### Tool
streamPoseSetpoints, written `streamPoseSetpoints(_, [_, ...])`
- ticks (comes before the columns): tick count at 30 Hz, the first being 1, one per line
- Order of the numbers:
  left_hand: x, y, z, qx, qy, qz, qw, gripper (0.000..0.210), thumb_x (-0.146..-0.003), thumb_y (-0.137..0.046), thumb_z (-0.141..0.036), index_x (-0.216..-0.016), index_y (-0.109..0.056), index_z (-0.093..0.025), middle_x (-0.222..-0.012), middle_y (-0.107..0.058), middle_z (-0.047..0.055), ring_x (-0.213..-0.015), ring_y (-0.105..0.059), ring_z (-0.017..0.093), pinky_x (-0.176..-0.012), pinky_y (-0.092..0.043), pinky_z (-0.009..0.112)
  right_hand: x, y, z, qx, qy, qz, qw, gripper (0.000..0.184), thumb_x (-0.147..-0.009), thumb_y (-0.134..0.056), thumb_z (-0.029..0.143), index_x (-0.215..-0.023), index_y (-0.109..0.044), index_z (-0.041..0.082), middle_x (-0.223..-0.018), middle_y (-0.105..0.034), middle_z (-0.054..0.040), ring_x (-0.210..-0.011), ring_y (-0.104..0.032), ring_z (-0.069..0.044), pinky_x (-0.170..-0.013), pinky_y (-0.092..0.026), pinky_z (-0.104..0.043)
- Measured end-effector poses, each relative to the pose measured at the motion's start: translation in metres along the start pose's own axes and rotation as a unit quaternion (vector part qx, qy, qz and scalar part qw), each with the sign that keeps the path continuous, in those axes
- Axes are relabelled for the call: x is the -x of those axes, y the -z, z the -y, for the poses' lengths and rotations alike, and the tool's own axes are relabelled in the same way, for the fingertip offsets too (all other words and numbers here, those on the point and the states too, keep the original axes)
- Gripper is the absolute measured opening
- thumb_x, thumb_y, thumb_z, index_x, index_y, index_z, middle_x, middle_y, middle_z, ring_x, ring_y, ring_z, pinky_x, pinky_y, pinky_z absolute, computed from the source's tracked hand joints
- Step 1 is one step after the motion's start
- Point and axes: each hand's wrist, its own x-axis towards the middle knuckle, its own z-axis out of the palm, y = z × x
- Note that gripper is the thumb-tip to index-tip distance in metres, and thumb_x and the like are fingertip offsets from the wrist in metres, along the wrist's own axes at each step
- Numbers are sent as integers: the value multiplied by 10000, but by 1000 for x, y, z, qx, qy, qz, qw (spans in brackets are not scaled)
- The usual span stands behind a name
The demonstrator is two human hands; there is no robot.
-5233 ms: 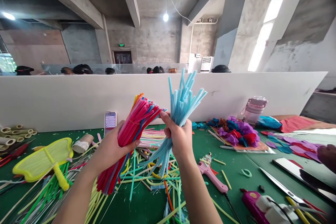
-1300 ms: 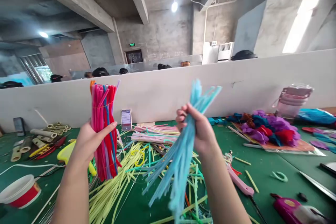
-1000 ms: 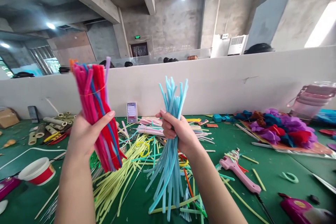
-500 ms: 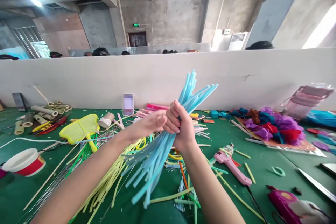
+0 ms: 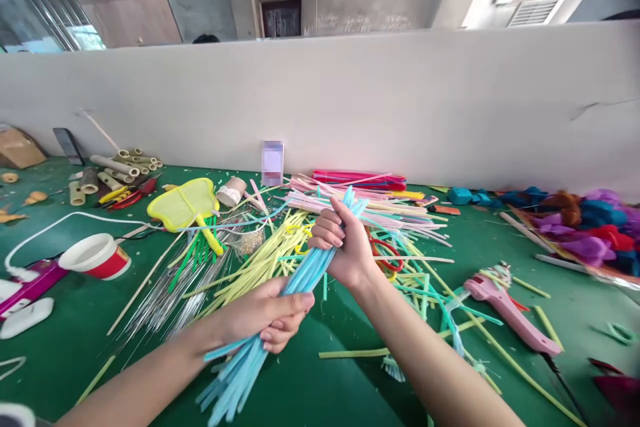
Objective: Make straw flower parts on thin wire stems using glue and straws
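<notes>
A bundle of light blue pipe cleaners [image 5: 313,269] slants across the middle of the view, held above the green table. My right hand [image 5: 347,240] is closed round its upper part, with the thumb pointing up along the stems. Lower down, my left hand [image 5: 275,313] wraps the same bundle, fingers curled underneath and thumb on top. The bottom ends fan out loosely below my left hand. Behind the bundle lie yellow pipe cleaners [image 5: 260,267] and a pile of pink ones [image 5: 320,197].
A pink glue gun [image 5: 513,317] lies at right with its cord. Left are a yellow butterfly-shaped piece [image 5: 185,203], thin metal wires [image 5: 170,300], a paper cup [image 5: 97,257], a purple power strip [image 5: 40,287] and bamboo pieces [image 5: 120,167]. A low white partition [image 5: 400,107] stands behind.
My left hand has moved down from beside my right hand and closed on the lower bundle. The bundle's spread upper ends are now gathered and lower. The view has tilted downward.
</notes>
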Motion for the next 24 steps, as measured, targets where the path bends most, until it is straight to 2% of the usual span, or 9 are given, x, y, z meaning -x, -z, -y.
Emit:
streamPoseSetpoints(5, [9,9,27,52,9,24,998,388,-899,-683,-510,-841,-438,-215,-534,-357,-127,-364,-281,24,-395,-308,153,-7,15,-12,-21,-5,-53,998,501,-1025,-490,346,-581,-291,225,-441,-190,123,-350,-172,-51,-373,-237,-181])
streamPoseSetpoints(8, [6,16,36,73,4,23,997,362,-938,-642,-480,-806,-442,-208,-533,-359,-120,-358,-293,26,-388,-322,157,-10,21,-12,-12,2,-80,997,511,-1025,-504,351,-575,-298,220,-432,-203,120,-348,-194,-48,-377,-244,-175])
streamPoseSetpoints(11, [3,18,43,113,1,13,994,294,-967,-606,-451,-871,-510,-191,-542,-371,-114,-368,-305,27,-396,-338,160,-14,22,-10,1,5,-97,995,511,-1008,-545,349,-571,-320,213,-429,-222,117,-350,-227,-45,-384,-254,-173])
streamPoseSetpoints(13, [3,17,46,127,-7,9,992,261,-980,-591,-433,-935,-544,-181,-544,-377,-114,-372,-313,26,-404,-347,162,-15,20,-9,22,10,-111,993,449,-994,-567,347,-599,-409,202,-448,-319,103,-380,-322,-49,-423,-321,-172])
streamPoseSetpoints(15, [3,14,47,122,-27,-4,992,243,-985,-585,-414,-957,-551,-175,-553,-393,-109,-378,-341,27,-419,-369,168,-13,17,-11,75,22,-136,988,317,-969,-602,368,-709,-553,193,-551,-519,61,-494,-491,-75,-527,-439,-198])
streamPoseSetpoints(18, [2,11,46,101,-67,-54,991,223,-974,-607,-393,-992,-537,-182,-578,-418,-106,-397,-381,30,-450,-413,180,-1,16,-21,205,29,-157,966,213,-909,-679,431,-925,-675,218,-840,-707,5,-762,-639,-144,-710,-519,-268])
streamPoseSetpoints(21, [-1,8,46,68,-92,-128,985,216,-964,-619,-371,-1032,-512,-196,-589,-425,-111,-410,-399,37,-465,-433,191,22,22,-38,330,9,-155,931,303,-861,-733,462,-1047,-691,225,-1024,-729,-27,-935,-656,-180,-823,-515,-306])
streamPoseSetpoints(24, [-3,4,48,27,-108,-208,972,239,-962,-612,-358,-1097,-485,-207,-585,-413,-119,-408,-384,50,-442,-416,193,46,32,-58,428,-7,-172,887,372,-839,-751,450,-1095,-687,188,-1051,-735,-61,-978,-665,-200,-881,-509,-337])
